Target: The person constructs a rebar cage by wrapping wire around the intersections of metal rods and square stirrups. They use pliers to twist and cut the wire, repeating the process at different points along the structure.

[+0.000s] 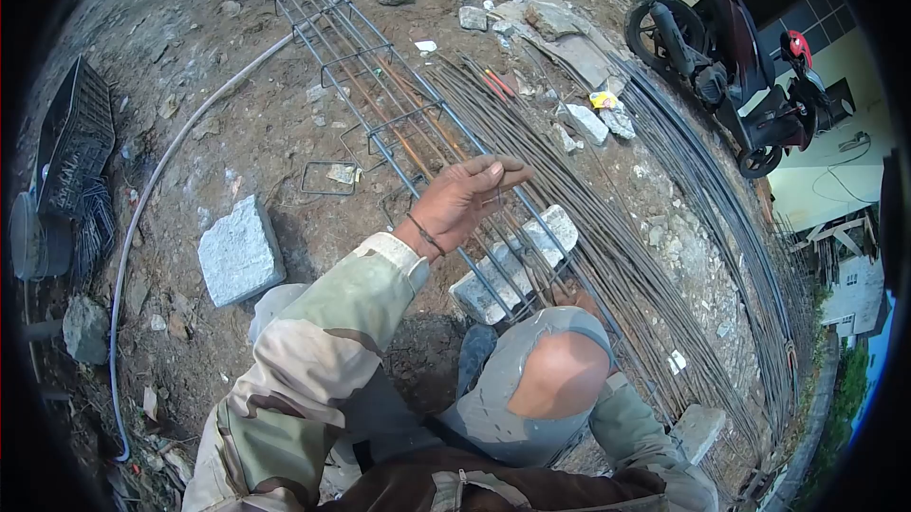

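Note:
My left hand [470,191] is over the rebar cage [389,123], thumb pressed against its fingers. The pinch is closed, but what it holds, if anything, is too small to make out. Long steel bars joined by square stirrups form the cage, which runs from my knees to the top of the view. Its near end lies across a pale concrete block [517,263]. Behind my raised knee, my right hand [581,299] shows only in part beside the cage's near end; its fingers are mostly hidden. A loose square stirrup [328,178] lies on the dirt left of the cage.
Loose rebar [607,237] lies along the cage's right side. A square concrete block [241,250] sits at left, near a hose [157,185] and a black crate [76,137]. Red-handled pliers [497,84] rest beyond. A motorcycle [731,66] stands at upper right.

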Demonstrator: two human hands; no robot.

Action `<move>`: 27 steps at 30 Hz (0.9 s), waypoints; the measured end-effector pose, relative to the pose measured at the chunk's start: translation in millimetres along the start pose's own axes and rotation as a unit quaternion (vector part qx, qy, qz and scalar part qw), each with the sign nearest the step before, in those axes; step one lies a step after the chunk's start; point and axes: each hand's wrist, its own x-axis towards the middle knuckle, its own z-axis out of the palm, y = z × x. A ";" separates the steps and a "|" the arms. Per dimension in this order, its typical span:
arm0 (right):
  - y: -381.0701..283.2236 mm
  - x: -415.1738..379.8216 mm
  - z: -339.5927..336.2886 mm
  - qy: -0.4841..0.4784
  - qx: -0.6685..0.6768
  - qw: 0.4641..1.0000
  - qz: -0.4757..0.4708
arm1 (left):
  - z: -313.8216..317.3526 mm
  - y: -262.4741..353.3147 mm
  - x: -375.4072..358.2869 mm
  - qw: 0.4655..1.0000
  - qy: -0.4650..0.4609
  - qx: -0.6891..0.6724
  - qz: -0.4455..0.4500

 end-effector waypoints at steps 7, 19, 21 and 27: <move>-108.6 38.6 -50.7 0.096 0.197 0.956 -0.193 | 38.0 20.4 2.1 0.969 0.023 0.016 0.247; -240.7 64.8 -28.8 -0.103 0.399 0.892 -0.183 | 59.4 40.1 -16.4 0.952 0.039 -0.017 0.305; -235.7 68.6 -22.2 -0.108 0.407 0.890 -0.173 | 55.0 44.6 -18.5 0.956 0.038 0.012 0.291; -213.6 85.1 -3.7 -0.196 0.540 0.812 -0.101 | 25.9 78.9 -22.8 0.898 0.060 0.252 0.356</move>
